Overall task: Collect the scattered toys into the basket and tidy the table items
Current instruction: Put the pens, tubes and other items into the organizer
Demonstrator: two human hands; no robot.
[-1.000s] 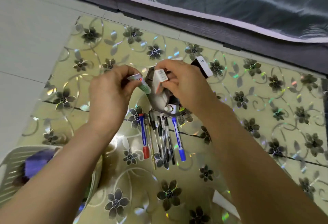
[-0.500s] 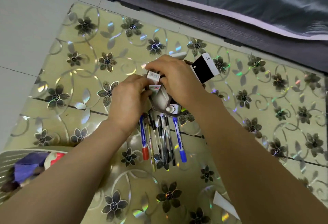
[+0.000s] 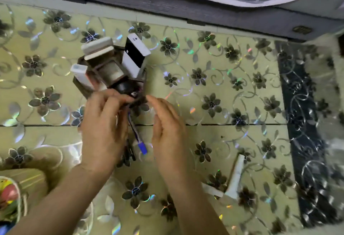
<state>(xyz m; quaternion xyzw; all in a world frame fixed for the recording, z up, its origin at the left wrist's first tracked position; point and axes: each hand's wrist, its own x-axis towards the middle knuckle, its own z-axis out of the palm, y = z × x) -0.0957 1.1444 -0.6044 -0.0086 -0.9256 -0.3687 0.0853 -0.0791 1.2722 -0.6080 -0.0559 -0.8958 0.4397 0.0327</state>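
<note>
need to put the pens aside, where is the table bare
Bare: right of the right hand up to the dark strip, and left of the organizer. Crowded: between both hands, where pens lie; basket takes the lower left.

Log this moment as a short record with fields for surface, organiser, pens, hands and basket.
surface: yellow floral-patterned table cover
organiser: dark brown compartmented desk organiser, holding a white-edged black phone and white boxes
pens: blue-capped marker and dark pens, lying between the hands
left hand: fingers at the organiser's near edge
right hand: open, holding nothing
basket: white basket rim, bottom left
</note>
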